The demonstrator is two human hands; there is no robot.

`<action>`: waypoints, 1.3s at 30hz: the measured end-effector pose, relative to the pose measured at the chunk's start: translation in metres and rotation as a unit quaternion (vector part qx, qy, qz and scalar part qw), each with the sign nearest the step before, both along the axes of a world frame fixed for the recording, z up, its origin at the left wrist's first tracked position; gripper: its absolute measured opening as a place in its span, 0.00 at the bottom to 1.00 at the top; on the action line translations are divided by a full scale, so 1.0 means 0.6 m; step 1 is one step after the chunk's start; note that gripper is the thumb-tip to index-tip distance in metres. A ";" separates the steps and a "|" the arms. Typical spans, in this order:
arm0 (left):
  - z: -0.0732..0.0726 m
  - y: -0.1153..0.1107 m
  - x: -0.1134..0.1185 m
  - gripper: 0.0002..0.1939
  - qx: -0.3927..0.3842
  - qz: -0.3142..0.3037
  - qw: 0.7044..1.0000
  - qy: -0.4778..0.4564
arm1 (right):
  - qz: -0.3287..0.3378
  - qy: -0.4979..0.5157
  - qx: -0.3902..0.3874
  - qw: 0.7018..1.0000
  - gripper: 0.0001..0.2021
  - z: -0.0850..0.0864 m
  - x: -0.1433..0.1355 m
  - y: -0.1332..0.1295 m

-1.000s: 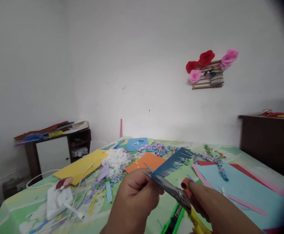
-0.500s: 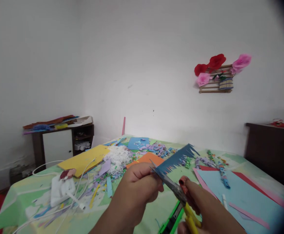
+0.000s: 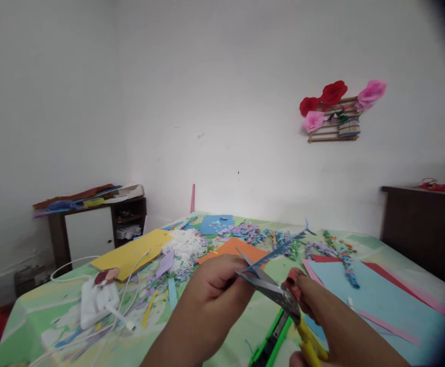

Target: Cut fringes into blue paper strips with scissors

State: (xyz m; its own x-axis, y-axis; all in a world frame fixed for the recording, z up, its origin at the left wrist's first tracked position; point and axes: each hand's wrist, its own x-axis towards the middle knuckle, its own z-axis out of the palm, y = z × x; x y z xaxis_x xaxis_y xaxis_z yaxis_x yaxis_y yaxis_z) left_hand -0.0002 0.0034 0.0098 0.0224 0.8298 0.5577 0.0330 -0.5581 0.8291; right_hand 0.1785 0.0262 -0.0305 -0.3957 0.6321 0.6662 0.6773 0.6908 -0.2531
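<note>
from the head camera: behind, a plain white wall (image 3: 215,102), hung at right with red and pink paper flowers (image 3: 334,93) on a stick rack (image 3: 333,137). in front, a table (image 3: 241,329) under a green patterned cover. near the middle, left hand (image 3: 211,300) pinched shut on the near end of a fringed blue paper (image 3: 283,248), seen almost edge-on and pointing to the far right. right hand (image 3: 322,311) closed around the yellow handle of the scissors (image 3: 270,290), blades parted at the paper's near end, right by the left fingertips. below the scissors, a green cutter (image 3: 272,339) on the table. to the left, yellow sheets (image 3: 134,252), a heap of white string (image 3: 186,250) and a white plug block (image 3: 98,300) with cables. beyond the hands, an orange sheet (image 3: 241,250); to the right, a light blue sheet (image 3: 383,300).
</note>
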 end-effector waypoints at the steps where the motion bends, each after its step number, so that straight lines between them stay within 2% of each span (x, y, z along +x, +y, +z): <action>1: 0.000 0.000 0.000 0.15 -0.002 -0.005 1.000 -0.002 | -0.002 -0.005 -0.008 1.000 0.22 0.001 0.000 -0.001; 6: -0.004 0.000 0.005 0.15 -0.020 -0.011 0.999 -0.028 | -0.020 -0.056 -0.051 0.997 0.22 0.005 0.007 -0.001; 13: -0.014 0.002 0.014 0.14 -0.049 -0.013 0.998 -0.048 | -0.009 -0.060 0.028 0.998 0.30 -0.015 0.018 0.010; 20: -0.018 0.004 0.016 0.14 -0.023 -0.040 0.997 -0.057 | -0.038 -0.088 0.078 0.992 0.31 -0.012 0.018 0.009; 25: -0.015 0.001 0.016 0.14 0.003 -0.017 1.000 -0.023 | -0.058 -0.142 0.138 0.979 0.38 -0.023 0.023 0.011; 28: -0.012 -0.002 0.015 0.14 0.033 -0.002 0.999 0.011 | -0.041 -0.142 0.144 0.979 0.37 -0.023 0.025 0.008; 34: -0.013 -0.002 0.014 0.15 0.050 0.003 0.998 0.025 | -0.071 -0.132 0.169 0.974 0.39 -0.023 0.031 0.005; 39: -0.019 -0.001 0.017 0.14 0.020 -0.010 1.000 -0.003 | -0.079 -0.188 0.197 0.959 0.39 -0.025 0.033 0.012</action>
State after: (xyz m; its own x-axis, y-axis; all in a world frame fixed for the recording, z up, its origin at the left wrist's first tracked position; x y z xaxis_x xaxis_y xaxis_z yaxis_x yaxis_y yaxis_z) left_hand 0.0099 0.0029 -0.0017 0.0351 0.8061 0.5907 0.0163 -0.5915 0.8062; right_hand 0.1985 0.0334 -0.0454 -0.5745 0.4315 0.6955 0.7735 0.5641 0.2890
